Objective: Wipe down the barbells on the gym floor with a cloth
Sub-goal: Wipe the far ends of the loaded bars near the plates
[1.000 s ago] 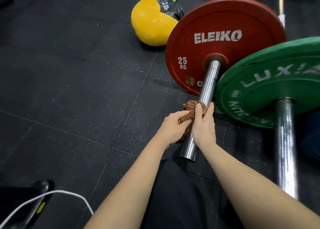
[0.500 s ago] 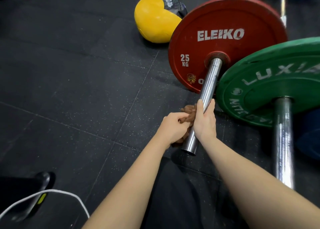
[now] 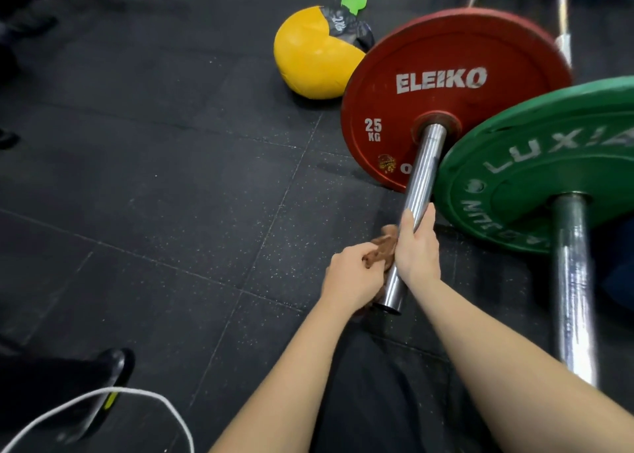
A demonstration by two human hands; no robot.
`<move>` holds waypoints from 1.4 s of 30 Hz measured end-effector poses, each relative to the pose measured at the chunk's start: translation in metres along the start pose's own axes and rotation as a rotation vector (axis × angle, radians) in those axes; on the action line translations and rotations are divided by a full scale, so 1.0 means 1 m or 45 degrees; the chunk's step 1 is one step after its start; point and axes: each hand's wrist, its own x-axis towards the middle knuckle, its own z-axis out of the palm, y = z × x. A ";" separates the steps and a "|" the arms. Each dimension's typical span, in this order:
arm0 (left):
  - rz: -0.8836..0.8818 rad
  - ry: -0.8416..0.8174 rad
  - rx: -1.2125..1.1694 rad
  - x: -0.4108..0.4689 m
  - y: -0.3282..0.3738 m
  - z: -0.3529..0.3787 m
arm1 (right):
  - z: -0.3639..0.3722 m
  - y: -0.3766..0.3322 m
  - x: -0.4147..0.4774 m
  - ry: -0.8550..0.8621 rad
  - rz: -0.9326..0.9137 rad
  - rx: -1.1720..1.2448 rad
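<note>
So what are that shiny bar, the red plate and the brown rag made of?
Shiny silver bar sleeve: likely polished steel, given its mirror-like streaks. Red round plate: probably matte rubber, scuffed, with printed lettering. Crumpled brown rag: soft cloth, judging by its folds.

Left hand (image 3: 353, 276) pinches cloth (image 3: 382, 246); right hand (image 3: 417, 250), seemingly, barbell (image 3: 423, 164).

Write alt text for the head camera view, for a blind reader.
Two bare hands wipe a steel barbell sleeve on a black gym floor: the left hand grips a brown cloth against it, and the right hand holds it. The sleeve carries a red Eleiko plate; a green plate and a yellow ball sit nearby.
</note>
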 end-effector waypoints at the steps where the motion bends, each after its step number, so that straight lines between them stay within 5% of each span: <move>1: -0.015 -0.001 0.036 -0.005 -0.001 -0.002 | -0.001 -0.001 0.000 -0.006 -0.002 0.004; 15: -0.239 0.126 0.316 -0.007 0.025 0.023 | -0.003 -0.005 0.001 -0.116 0.026 -0.127; 21: -0.460 0.193 0.315 -0.012 0.067 0.029 | -0.071 -0.037 0.017 -0.666 0.208 -0.440; 24: -0.610 0.154 0.127 -0.027 0.102 -0.001 | -0.137 -0.059 0.003 -0.706 0.239 -0.329; 34: -0.707 0.454 -0.518 -0.153 0.363 -0.153 | -0.349 -0.299 -0.080 -0.772 0.229 -0.176; 42: -0.508 0.426 -0.742 -0.147 0.515 -0.287 | -0.384 -0.494 -0.082 -0.767 0.033 -0.190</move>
